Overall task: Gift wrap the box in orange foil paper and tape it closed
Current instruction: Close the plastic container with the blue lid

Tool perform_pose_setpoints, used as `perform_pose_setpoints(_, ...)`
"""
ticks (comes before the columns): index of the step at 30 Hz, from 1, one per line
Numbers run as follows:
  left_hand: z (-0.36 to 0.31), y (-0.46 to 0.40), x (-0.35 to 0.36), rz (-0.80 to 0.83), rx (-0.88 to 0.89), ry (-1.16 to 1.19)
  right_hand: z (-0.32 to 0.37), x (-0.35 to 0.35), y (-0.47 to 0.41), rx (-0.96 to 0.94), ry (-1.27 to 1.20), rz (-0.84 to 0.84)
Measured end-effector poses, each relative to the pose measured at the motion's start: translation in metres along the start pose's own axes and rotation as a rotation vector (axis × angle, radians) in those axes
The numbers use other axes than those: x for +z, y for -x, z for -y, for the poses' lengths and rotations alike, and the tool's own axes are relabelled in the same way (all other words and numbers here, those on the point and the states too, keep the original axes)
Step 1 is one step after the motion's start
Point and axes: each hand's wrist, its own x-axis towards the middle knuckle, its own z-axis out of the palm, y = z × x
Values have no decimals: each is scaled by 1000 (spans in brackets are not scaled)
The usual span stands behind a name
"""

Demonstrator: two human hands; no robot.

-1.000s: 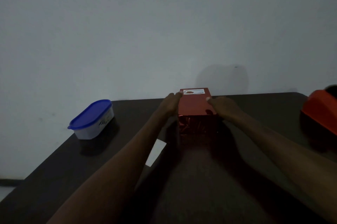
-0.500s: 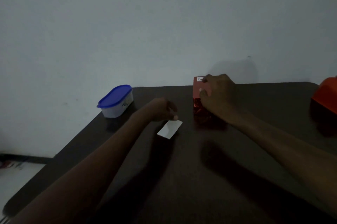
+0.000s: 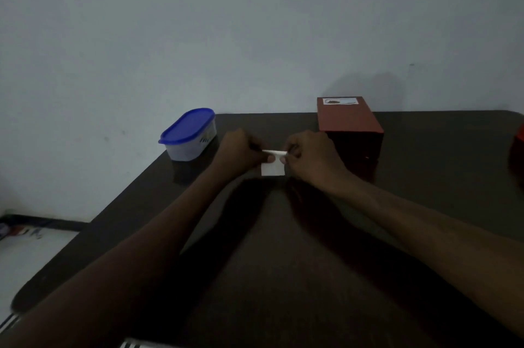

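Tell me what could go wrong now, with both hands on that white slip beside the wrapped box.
The white slip is pinched only at its top edge by the left hand and right hand, so it could tear or crease. The wrapped box stands unheld near the right hand; a bump might shift it.

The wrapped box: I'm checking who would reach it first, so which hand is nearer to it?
Right. The right hand is just beside the wrapped box, on its left; the left hand is farther left, across the white slip.
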Motion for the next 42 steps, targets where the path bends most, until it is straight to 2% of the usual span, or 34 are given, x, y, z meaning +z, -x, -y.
perform_pose_setpoints(5, -2, -39, -10, -33, -150, 410, -3, 11, -42, 58, -183, -161)
perform_pose_setpoints(10, -7, -90, -24, -5, -199, 795, -4, 9, -91, 159, -328, -258)
perform_pose_setpoints(14, -22, -112, -40, 64, -211, 936, -15, -9, -124, 293, -480, -256)
perform_pose_setpoints(17, -47, -127, -56, 72, -283, 1015, -16, -42, -143, 442, -710, -233)
perform_pose_setpoints(19, -62, -129, -67, 51, -284, 1001, -8, -64, -150, 467, -754, -216)
perform_pose_setpoints(22, -85, -137, -92, 3, -194, 846, 13, -109, -164, 476, -862, -163)
perform_pose_setpoints(24, -98, -138, -108, 7, -161, 832, 25, -132, -171, 477, -915, -128)
perform_pose_setpoints(27, -119, -142, -135, -8, -121, 872, 46, -168, -182, 425, -825, -70)
perform_pose_setpoints(28, -140, -151, -167, -25, -94, 855, 66, -200, -195, 422, -785, -70)
perform_pose_setpoints(33, -190, -150, -211, -125, 22, 759, 105, -263, -201, 391, -630, -40)
perform_pose_setpoints(36, -225, -154, -230, -156, 106, 690, 121, -306, -199, 410, -641, -52)
perform_pose_setpoints(40, -271, -161, -239, -234, 207, 551, 117, -350, -194, 408, -581, -54)
perform_pose_setpoints(42, -293, -164, -238, -215, 226, 540, 105, -371, -190, 447, -633, -83)
